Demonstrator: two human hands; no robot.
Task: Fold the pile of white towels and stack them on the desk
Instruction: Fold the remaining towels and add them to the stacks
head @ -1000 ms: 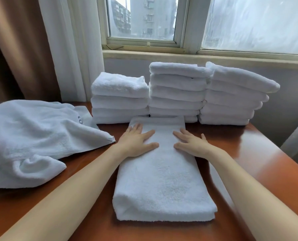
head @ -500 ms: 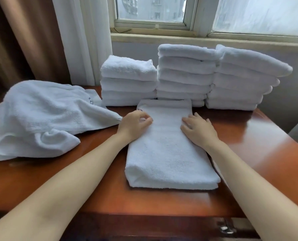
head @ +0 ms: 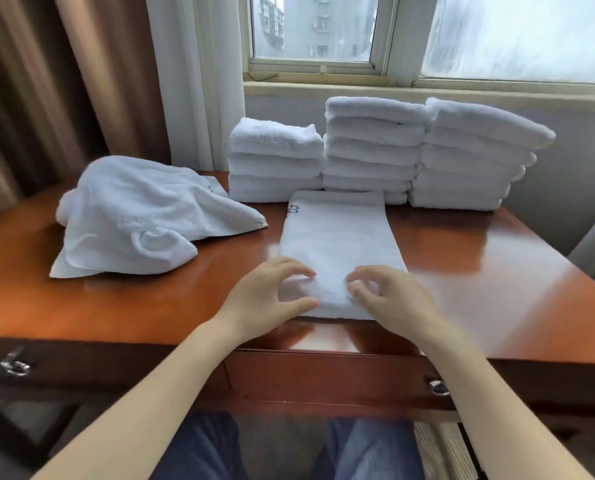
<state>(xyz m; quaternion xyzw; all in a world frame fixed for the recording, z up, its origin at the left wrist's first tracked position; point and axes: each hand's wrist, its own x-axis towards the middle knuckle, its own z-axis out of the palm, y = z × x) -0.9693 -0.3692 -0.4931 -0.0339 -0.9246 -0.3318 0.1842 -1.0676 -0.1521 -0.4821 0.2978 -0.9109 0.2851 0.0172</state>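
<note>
Desk (head: pixel 479 271): polished red-brown wood, glossy, set beneath a window. Three stacks (head: pixel 372 150) of folded white towels stand side by side along its far edge; the left one is the lowest, and the right one leans to the right at the top.

Loose pile (head: pixel 133 216): unfolded towels heaped at the left of the desk, near the stacks but apart from them.

Long towel (head: pixel 337 237): lies in the middle of the desk, already folded into a narrow strip running from near to far. Its far end touches the foot of the stacks. A small blue emblem (head: pixel 293 209) shows at its far left corner.

Left hand (head: pixel 268 299): at the strip's near left corner, fingers on top, thumb along the near edge, pinching the cloth. Right hand (head: pixel 393 299): just beside it at the near right corner, fingers curled onto the cloth. Whether it has a grip I cannot tell.

Assessment: thick terry, soft and light, with no stiffness. It will sag wherever it is unsupported and may slide on the gloss. It is best taken at both near corners through all layers, then carried over to the far end.
</note>
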